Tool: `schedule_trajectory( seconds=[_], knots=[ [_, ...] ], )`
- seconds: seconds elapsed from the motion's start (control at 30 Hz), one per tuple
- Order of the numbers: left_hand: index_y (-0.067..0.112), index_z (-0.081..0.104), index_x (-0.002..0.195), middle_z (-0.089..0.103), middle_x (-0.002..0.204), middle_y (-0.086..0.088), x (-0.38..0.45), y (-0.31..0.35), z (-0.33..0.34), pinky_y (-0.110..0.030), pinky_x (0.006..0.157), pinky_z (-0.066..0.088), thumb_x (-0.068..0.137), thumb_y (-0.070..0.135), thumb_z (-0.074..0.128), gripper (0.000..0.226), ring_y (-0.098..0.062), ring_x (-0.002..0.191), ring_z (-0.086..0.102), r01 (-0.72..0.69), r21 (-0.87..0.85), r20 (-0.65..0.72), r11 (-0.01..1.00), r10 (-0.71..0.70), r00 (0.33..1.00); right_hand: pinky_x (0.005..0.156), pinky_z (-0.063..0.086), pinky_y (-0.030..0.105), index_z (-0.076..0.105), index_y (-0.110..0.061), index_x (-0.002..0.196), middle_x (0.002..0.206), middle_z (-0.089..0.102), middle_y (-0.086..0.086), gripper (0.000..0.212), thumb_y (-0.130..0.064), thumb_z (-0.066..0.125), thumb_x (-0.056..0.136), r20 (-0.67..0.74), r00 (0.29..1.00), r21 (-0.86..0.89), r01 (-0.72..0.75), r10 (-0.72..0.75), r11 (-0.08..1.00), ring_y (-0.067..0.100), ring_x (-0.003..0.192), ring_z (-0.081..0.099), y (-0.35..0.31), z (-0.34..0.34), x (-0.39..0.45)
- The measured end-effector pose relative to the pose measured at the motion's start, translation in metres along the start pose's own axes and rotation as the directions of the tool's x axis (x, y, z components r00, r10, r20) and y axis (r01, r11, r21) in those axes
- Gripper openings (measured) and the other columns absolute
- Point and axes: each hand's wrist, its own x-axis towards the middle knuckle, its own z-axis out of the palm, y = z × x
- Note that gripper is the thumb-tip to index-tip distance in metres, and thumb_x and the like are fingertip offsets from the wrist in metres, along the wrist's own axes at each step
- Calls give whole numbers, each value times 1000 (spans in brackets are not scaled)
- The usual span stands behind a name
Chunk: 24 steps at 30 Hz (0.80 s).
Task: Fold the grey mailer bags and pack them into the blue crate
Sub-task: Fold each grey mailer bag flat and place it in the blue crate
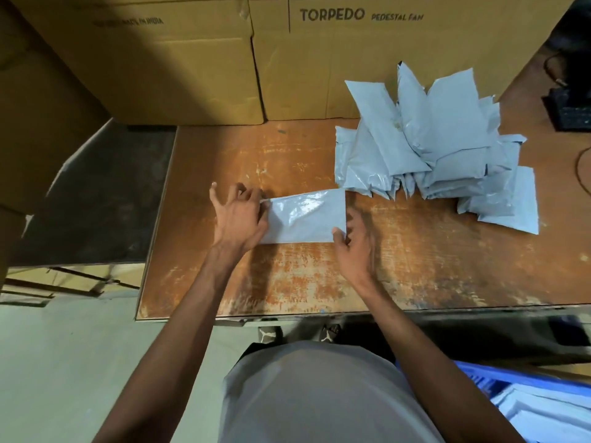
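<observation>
Both hands on one flat grey plastic mailer bag (305, 219): left hand (238, 215) pinches its far end, right hand (353, 247) grips its near corner, heaped grey mailers (441, 145) just beyond.

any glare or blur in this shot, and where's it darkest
Head view: glare streaks the mailer bag held between the left hand and right hand; the right hand's fingers look motion-blurred; the wide lens bows the table edge and the cardboard boxes; darkest are the gap left of the table and the top right corner; the bag pile is evenly lit.
</observation>
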Motion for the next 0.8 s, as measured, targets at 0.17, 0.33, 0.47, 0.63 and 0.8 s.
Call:
schedule_trajectory(
  seconds=[0.17,0.33,0.47,0.63,0.8],
  knots=[
    [20,47,145,47,149,-8,-5,0,26,-71,119,7,104,43,32,50,-29,149,29,9,-34,48,999,-7,999,100,39,42,42,-11,152,146,48,13,67,-37,62,94,-28,980,-592,142,-196,794,29,124,47,-4,3,-6],
    [20,25,163,24,170,0,-22,-2,55,-53,128,8,108,51,18,64,-19,158,13,-21,-213,148,977,54,988,121,28,49,36,-19,159,162,39,4,53,-40,36,110,241,933,-484,354,-267,801,26,152,30,-11,35,9],
    [23,12,166,14,172,5,-29,-8,72,-52,128,6,111,50,16,61,-11,159,4,-37,-255,159,966,80,984,127,10,52,21,-27,165,173,17,-5,57,-47,23,112,360,919,-451,323,-161,832,23,161,4,-1,65,13],
    [19,9,166,9,173,5,-25,-11,74,-47,128,-1,111,48,17,62,-11,159,0,-70,-254,160,965,113,981,130,4,48,13,-32,166,173,10,-8,57,-48,22,112,349,930,-556,306,-117,773,19,161,2,3,73,11],
    [13,12,165,10,173,1,-22,-12,84,-50,127,-1,112,46,19,63,-14,159,4,-104,-189,124,976,129,984,130,3,45,9,-34,166,173,6,-11,58,-51,21,111,340,936,-621,298,-94,725,16,161,3,3,74,12]
  ],
)
